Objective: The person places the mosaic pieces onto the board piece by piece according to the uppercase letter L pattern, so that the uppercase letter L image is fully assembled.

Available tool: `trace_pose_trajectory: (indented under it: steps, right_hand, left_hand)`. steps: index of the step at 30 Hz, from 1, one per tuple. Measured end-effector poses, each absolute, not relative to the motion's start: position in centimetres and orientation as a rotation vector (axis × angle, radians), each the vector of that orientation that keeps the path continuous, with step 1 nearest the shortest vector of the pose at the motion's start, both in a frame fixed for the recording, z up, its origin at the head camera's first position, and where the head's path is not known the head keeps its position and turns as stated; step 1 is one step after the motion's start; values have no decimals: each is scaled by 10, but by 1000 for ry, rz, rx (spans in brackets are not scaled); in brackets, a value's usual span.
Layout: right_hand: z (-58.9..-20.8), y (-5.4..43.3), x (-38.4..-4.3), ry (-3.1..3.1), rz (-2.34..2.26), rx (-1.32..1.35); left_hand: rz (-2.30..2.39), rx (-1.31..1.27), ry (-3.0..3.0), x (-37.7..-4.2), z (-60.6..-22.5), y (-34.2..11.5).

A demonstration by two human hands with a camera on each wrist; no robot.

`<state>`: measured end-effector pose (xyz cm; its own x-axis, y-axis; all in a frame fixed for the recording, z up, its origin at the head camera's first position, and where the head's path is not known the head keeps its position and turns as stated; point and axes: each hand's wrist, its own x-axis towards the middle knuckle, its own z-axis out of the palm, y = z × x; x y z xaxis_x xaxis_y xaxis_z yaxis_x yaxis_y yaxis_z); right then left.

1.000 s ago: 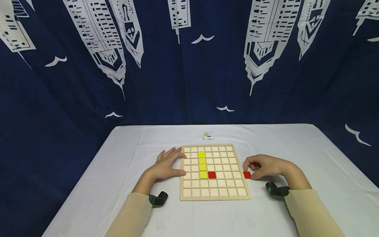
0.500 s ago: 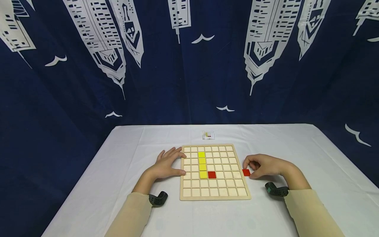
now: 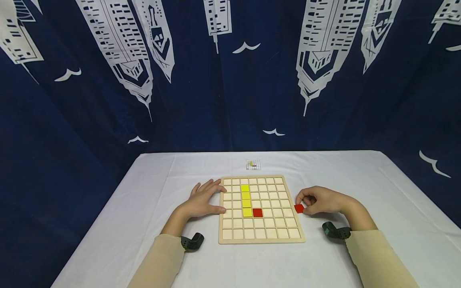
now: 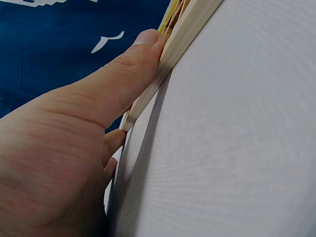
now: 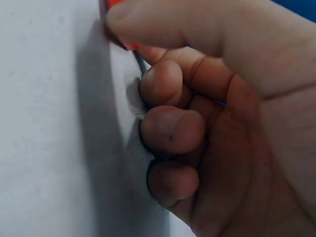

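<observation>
A wooden grid board [image 3: 261, 236] lies flat on the table. In it sit a column of several yellow tiles [image 3: 246, 195] and one red tile [image 3: 257, 213] beside the lowest of them. My left hand [image 3: 203, 201] rests on the board's left edge, thumb and fingertips touching the frame, fingers spread. Just past the board's right edge, my right hand [image 3: 324, 200] pinches a second red tile [image 3: 299, 208] between thumb and index finger. That tile is turned slightly. In the right wrist view the thumb covers most of the tile [image 5: 114, 4], and the other fingers are curled.
Behind the board lies a small printed card [image 3: 253, 164] with a coloured grid pattern. A white cloth covers the table [image 3: 266, 264]. A dark blue curtain [image 3: 230, 108] with white prints hangs along the far edge.
My right hand has shifted the loose red tile slightly away from me and to the left, and the tile has turned a little. The left hand and the board have stayed still.
</observation>
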<state>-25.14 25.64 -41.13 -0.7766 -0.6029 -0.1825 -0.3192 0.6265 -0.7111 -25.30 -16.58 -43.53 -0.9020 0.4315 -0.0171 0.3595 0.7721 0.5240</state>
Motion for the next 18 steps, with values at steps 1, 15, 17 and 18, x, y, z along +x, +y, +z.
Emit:
trace_pose_trajectory:
  steps: [1, 15, 17, 18]
  right_hand:
    - [-411, 257, -251, 2447, -961, -730]
    - [-408, 252, -253, 2536, -1013, -701]
    - [-407, 249, -253, 2533, -1027, -715]
    - [-406, 248, -253, 2532, -1035, -718]
  left_hand:
    - [795, 637, 2827, -253, -435, -166]
    - [789, 630, 2823, -253, -436, -166]
    - [791, 628, 2822, -253, -436, -166]
    - [792, 629, 2823, -253, -435, -166]
